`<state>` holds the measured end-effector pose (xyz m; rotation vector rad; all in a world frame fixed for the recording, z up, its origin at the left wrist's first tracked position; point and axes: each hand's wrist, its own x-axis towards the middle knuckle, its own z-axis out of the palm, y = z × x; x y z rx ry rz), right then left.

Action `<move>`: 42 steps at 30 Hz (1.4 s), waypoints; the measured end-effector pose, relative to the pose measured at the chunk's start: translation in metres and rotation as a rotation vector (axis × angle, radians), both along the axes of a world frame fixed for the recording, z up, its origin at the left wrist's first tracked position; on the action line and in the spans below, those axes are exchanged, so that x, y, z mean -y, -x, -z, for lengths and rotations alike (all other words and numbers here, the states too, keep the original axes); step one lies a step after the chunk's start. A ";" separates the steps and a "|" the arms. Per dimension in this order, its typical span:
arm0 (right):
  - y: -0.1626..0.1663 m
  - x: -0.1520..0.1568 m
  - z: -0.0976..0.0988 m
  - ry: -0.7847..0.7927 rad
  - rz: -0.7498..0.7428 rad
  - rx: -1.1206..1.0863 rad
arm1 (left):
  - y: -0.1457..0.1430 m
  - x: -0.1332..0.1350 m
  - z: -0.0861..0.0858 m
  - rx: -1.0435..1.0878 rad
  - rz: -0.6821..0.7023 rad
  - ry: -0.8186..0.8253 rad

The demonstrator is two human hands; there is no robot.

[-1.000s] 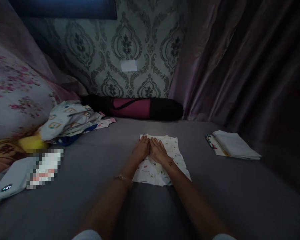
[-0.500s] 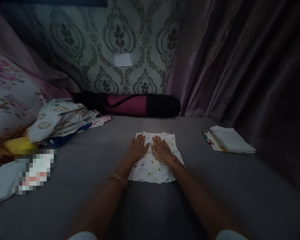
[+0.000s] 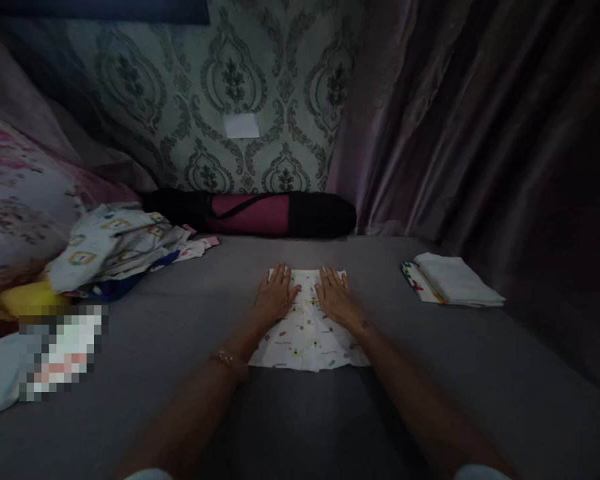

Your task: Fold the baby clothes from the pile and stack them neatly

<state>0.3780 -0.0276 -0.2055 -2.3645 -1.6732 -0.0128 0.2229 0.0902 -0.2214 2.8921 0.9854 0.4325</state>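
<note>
A small white baby shirt (image 3: 307, 340) with a scattered print lies spread on the grey sheet in front of me. My left hand (image 3: 279, 293) rests flat on its upper left part, fingers stretched toward the far edge. On the upper right part lies my right hand (image 3: 336, 297), palm down with fingers extended. A strip of printed cloth shows between the two hands. Parts of the shirt's side edges are hidden under my hands and forearms.
Folded cloths (image 3: 457, 280) lie to the right. A heap of clothes (image 3: 115, 243) sits at the left by a floral pillow (image 3: 20, 180). Along the wall stretches a black and maroon long bag (image 3: 253, 215). The grey bed sheet (image 3: 180, 320) lies beneath everything.
My hands have slid apart toward the shirt's two sides and slightly toward its far edge. The shirt's far edge looks straighter, and its neckline no longer shows. The view has shifted slightly.
</note>
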 end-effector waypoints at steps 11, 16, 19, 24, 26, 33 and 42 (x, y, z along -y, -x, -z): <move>-0.018 -0.009 0.017 0.124 0.118 -0.050 | -0.004 -0.004 0.021 -0.102 0.043 -0.020; -0.020 -0.009 0.017 0.150 0.114 -0.059 | -0.005 -0.003 0.014 -0.136 0.037 0.041; -0.018 -0.009 0.013 0.148 0.127 -0.046 | -0.005 -0.001 0.005 -0.139 0.049 0.077; 0.002 -0.014 0.001 -0.060 0.073 0.092 | -0.002 -0.002 -0.005 0.067 -0.016 -0.093; 0.011 -0.016 0.000 -0.047 -0.003 0.063 | 0.001 -0.006 -0.001 0.039 -0.035 -0.091; 0.022 -0.021 0.009 0.104 -0.058 -0.039 | 0.009 -0.017 0.022 -0.051 -0.043 0.066; 0.023 -0.023 -0.005 0.175 -0.058 -0.035 | 0.019 -0.020 0.007 0.074 -0.047 0.218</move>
